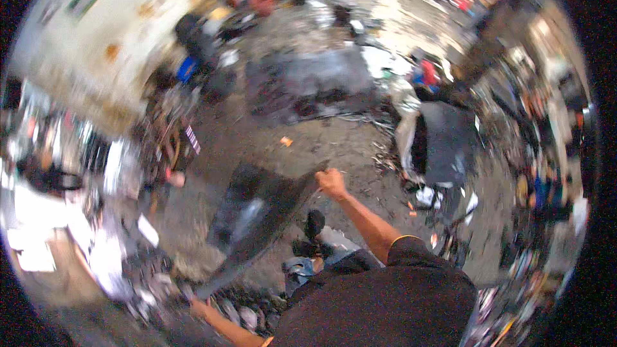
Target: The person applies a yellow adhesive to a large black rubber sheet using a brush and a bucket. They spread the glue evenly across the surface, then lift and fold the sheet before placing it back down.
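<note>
A dark grey, limp-looking sheet (257, 209) is stretched between my two hands and slants across the floor in front of me. Motion blur hides whether it is cloth or plastic. My right hand (331, 183) is closed on its upper right corner, with the arm reached forward. Down at the lower left, my left hand (201, 309) grips the opposite end; its fingers are smeared but look wrapped round the edge. Beyond the sheet, a larger dark flat piece (312, 83) lies on the ground.
Heaps of mixed scrap (128, 270) line the left side. More clutter (540, 180) runs along the right, beside a dark grey container-like thing (447, 141). A stained pale wall (96, 45) rises at the far left. A small orange scrap (286, 141) lies on the floor.
</note>
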Motion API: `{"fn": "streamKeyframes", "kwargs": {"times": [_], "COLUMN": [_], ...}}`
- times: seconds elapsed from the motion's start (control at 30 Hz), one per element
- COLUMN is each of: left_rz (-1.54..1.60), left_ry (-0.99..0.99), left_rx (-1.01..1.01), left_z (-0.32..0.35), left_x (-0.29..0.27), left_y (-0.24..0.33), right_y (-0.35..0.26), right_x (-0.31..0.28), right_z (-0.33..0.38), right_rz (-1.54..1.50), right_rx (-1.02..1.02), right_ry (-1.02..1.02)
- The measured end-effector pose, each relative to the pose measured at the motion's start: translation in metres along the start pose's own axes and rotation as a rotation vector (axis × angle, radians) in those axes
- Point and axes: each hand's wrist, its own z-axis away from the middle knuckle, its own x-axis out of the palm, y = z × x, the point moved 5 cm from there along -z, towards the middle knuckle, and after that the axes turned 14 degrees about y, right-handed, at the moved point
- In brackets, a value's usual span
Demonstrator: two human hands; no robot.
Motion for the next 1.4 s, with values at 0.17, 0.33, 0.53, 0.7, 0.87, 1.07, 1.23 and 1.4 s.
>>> {"fn": "streamKeyframes", "kwargs": {"times": [0.17, 0.33, 0.53, 0.7, 0.87, 1.07, 1.23, 1.4], "left_rz": [-0.152, -0.175, -0.16, -0.101, 0.098, 0.129, 0.263, 0.184], "left_ry": [0.006, -0.174, -0.406, -0.675, -0.96, -1.505, -1.742, -2.171], "left_rx": [0.401, 0.668, 0.902, 1.087, 1.249, 1.121, 1.408, 1.415], "left_z": [-0.05, -0.079, -0.123, -0.109, 0.07, 0.39, 0.652, 0.883], "left_x": [0.04, 0.135, 0.208, 0.252, 0.252, 0.238, 0.18, 0.097], "left_y": [0.12, 0.258, 0.433, 0.566, 0.646, 0.674, 0.664, 0.598], "right_y": [-0.085, -0.088, -0.162, -0.176, -0.186, -0.159, -0.117, -0.09], "right_x": [-0.029, -0.051, -0.175, -0.271, -0.358, -0.439, -0.527, -0.648], "right_z": [0.038, 0.044, 0.108, 0.204, 0.322, 0.458, 0.507, 0.539], "right_rz": [-0.095, -0.056, -0.174, -0.466, -0.756, -0.635, 0.193, -0.527], "right_rx": [0.375, 0.216, 0.359, 0.604, 0.711, 0.666, 0.326, 0.182], "right_ry": [0.097, 0.173, 0.363, 0.519, 0.977, 1.582, 1.844, 2.343]}}
